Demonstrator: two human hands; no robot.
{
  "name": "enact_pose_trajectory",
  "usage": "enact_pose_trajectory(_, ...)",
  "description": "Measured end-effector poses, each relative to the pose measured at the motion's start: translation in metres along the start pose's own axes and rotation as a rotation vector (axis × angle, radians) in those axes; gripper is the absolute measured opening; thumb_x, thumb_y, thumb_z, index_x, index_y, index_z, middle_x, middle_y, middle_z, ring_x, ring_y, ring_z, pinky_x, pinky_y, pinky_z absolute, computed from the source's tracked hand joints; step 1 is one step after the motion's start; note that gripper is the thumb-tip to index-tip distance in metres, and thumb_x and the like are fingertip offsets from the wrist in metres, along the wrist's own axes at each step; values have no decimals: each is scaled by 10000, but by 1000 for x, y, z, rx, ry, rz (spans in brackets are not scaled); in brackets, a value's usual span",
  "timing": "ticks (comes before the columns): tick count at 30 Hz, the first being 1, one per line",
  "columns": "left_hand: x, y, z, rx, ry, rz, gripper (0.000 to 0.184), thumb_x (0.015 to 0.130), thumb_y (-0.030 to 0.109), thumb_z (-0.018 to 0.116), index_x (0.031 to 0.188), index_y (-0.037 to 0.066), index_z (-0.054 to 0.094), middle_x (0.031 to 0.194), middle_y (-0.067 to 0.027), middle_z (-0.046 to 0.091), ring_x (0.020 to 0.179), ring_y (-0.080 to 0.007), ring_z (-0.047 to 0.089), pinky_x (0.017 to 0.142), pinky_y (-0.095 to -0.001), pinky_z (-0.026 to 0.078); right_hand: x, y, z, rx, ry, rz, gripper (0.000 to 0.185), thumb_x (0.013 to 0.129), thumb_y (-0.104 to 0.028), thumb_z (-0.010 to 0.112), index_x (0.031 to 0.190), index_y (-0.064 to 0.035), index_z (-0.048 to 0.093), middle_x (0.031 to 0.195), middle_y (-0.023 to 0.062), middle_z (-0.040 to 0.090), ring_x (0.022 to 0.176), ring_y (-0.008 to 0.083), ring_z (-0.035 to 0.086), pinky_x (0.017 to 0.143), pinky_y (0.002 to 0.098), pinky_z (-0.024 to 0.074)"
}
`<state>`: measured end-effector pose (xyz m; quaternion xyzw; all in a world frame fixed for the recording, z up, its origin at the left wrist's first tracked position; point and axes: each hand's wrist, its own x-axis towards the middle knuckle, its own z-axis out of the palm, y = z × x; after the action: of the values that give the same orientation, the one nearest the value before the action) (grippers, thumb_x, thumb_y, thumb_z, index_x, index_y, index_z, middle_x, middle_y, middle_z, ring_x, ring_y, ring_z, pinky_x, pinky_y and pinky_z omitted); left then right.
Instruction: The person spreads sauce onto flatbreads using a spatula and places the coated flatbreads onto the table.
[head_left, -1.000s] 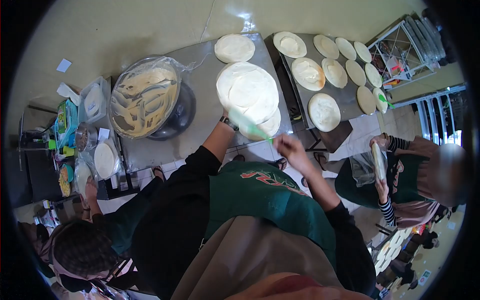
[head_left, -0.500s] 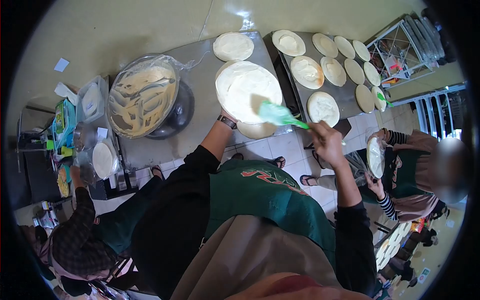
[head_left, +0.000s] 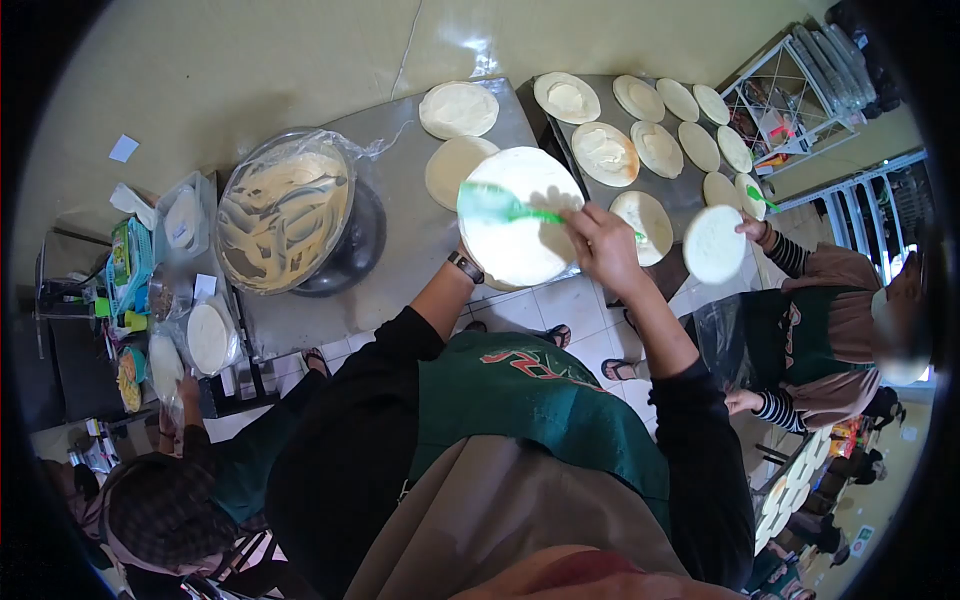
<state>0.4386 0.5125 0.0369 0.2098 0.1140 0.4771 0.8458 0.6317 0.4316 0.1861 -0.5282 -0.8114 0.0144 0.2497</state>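
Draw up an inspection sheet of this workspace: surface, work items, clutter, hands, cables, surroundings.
Surface: metal table with pale rounds lying on it; second table bears more.
Work items: held round, raised off the table; green spatula across it; bowl with pale spread.
Clutter: clear tub, crumpled tissue and packed containers at picture left.
Right hand: grips the green spatula.
Left hand: mostly hidden by the held round; fingers not visible.
Cables: thin line down the wall; cord or crack, cannot tell.
Surroundings: co-worker at picture left; second co-worker at picture right, holding another round.
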Motion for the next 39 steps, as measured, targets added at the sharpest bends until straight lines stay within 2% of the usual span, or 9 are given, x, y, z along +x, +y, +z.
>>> enact_pose_trajectory(7, 3, 3, -3, -68, 1, -24, 646, 953, 540, 327, 1434, 108, 323, 1424, -130, 422, 1290, -313, 426, 1043, -498, 398, -13, 40, -6, -54, 173, 349, 150, 853, -154, 614, 990, -99, 644, 842, 150, 642, 684, 339, 634, 598, 418, 491)
enact_pose_trajectory(11, 7, 18, -13, -111, 3, -23, 652, 951, 544, 324, 1434, 107, 322, 1422, -134, 423, 1286, -315, 431, 1044, -498, 397, -76, 30, 4, 141, -16, 710, 176, 872, -189, 621, 991, -64, 651, 854, 196, 663, 796, 337, 668, 671, 380, 509)
enact_pose_trajectory(13, 9, 23, -17, -131, 3, -28, 655, 950, 547, 323, 1435, 107, 321, 1421, -135, 424, 1284, -316, 433, 1044, -498, 397, -111, 17, 21, 387, -15, 694, 176, 883, -124, 615, 1004, 3, 627, 855, 223, 655, 784, 258, 679, 697, 350, 500)
enact_pose_trajectory(17, 9, 24, -21, -163, 4, -61, 660, 949, 552, 321, 1435, 105, 319, 1419, -139, 425, 1280, -318, 437, 1045, -498, 396, -121, -22, 16, 825, -193, 775, 121, 920, -87, 585, 990, 7, 614, 766, 7, 554, 719, 84, 510, 658, 245, 431)
enact_pose_trajectory(20, 11, 11, -19, -189, 4, -108, 665, 947, 555, 319, 1436, 105, 318, 1418, -141, 426, 1276, -319, 441, 1046, -498, 396, -113, -9, 40, 877, 10, 832, 114, 923, -74, 578, 1008, -3, 608, 744, -7, 527, 689, 62, 473, 621, 233, 400)
enact_pose_trajectory(27, 6, 5, -18, -248, -10, -145, 675, 944, 564, 315, 1437, 103, 315, 1415, -147, 427, 1269, -322, 449, 1047, -498, 395, -110, -39, 55, 1038, -129, 681, 104, 931, -103, 577, 1006, -39, 609, 731, -50, 490, 662, 46, 448, 592, 209, 375)
enact_pose_trajectory(31, 17, -8, -13, -283, -10, -172, 680, 943, 569, 313, 1437, 101, 313, 1413, -151, 428, 1264, -324, 453, 1047, -497, 394, -90, -4, 62, 1031, 98, 967, 106, 934, -127, 578, 1008, -53, 583, 692, -55, 475, 588, 35, 440, 523, 184, 347)
enact_pose_trajectory(37, 20, -22, -7, -343, -19, -201, 689, 940, 576, 309, 1438, 100, 310, 1410, -156, 430, 1258, -327, 460, 1048, -497, 393, -79, -30, 40, 1066, -241, 765, 88, 925, -120, 579, 957, -46, 612, 684, -45, 496, 641, 54, 465, 597, 219, 383)
enact_pose_trajectory(39, 19, -31, -6, -363, -14, -226, 692, 939, 578, 308, 1438, 99, 309, 1409, -157, 430, 1256, -328, 462, 1049, -497, 393, -74, 0, 49, 996, 5, 793, 119, 936, -141, 567, 962, -34, 612, 680, -33, 495, 639, 57, 455, 587, 217, 372)
